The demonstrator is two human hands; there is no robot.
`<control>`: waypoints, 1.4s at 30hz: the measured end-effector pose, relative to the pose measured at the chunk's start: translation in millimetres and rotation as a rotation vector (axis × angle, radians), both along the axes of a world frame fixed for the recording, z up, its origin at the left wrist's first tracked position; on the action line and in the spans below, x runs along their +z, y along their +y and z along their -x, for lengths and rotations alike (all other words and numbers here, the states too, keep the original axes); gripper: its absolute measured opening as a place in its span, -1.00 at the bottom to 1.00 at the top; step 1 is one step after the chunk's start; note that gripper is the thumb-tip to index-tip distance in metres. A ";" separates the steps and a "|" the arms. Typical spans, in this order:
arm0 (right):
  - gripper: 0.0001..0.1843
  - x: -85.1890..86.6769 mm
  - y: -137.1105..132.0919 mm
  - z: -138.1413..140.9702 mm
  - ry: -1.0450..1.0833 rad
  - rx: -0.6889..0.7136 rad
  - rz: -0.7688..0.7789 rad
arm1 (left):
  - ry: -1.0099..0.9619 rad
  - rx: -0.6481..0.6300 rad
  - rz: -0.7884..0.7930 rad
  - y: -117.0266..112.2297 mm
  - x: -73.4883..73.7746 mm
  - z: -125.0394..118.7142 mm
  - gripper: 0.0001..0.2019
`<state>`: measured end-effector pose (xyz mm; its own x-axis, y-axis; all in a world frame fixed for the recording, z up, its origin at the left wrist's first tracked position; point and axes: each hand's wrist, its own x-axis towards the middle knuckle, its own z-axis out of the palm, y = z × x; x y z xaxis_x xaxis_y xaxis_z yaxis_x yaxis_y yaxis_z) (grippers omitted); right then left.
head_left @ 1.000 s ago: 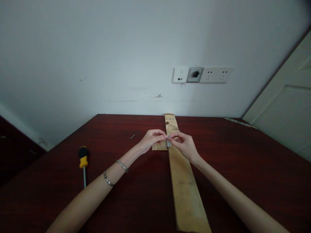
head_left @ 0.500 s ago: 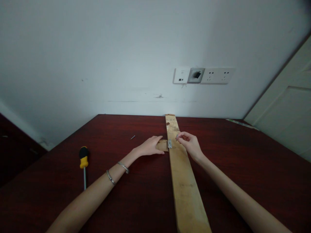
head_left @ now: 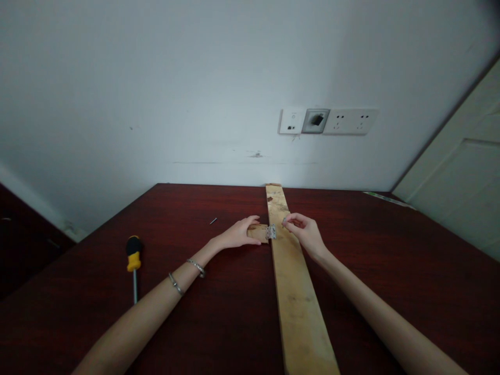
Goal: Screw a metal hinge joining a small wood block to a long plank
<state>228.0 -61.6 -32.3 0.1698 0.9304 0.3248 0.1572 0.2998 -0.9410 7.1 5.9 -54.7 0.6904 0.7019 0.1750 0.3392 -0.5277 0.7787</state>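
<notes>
My left hand (head_left: 237, 233) is closed around a short wooden block (head_left: 257, 233), thumb on the near side and fingers on the far side. A small metal hinge (head_left: 272, 232) sits at the block's right end and overlaps the left edge of a long wooden plank (head_left: 299, 299). Over the plank, just right of the hinge, my right hand (head_left: 304, 232) pinches a tiny, pale, metallic-looking thing (head_left: 284, 221) between thumb and fingertips. Its kind is too small to make out.
A yellow-and-black screwdriver (head_left: 134, 260) lies to the left on the dark red table (head_left: 187, 323), its tip hidden behind my left forearm. Beyond my left hand is a loose screw or nail (head_left: 213, 221). The wall with its sockets (head_left: 328, 121) stands behind the table.
My left hand has drawn the block slightly left, away from the plank's edge, and more of the hinge now shows. My right hand has stayed almost still.
</notes>
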 end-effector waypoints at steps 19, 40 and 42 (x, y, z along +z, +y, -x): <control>-0.79 -3.8 1.5 -1.9 -0.023 -0.008 -0.011 | -0.059 -0.005 0.080 -0.1 -2.0 -1.3 -0.17; -0.75 -11.8 44.7 5.2 -0.112 0.038 0.039 | 0.034 -0.006 -0.029 -0.3 0.9 -3.0 -0.16; -0.75 -12.4 47.0 6.6 -0.123 0.050 0.042 | 0.053 -0.004 -0.048 -0.2 1.0 -3.2 -0.16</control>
<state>221.3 -14.6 -44.7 0.0846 0.9500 0.3006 0.2580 0.2705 -0.9275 10.3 5.7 -53.7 0.7021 0.6911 0.1714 0.3773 -0.5652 0.7336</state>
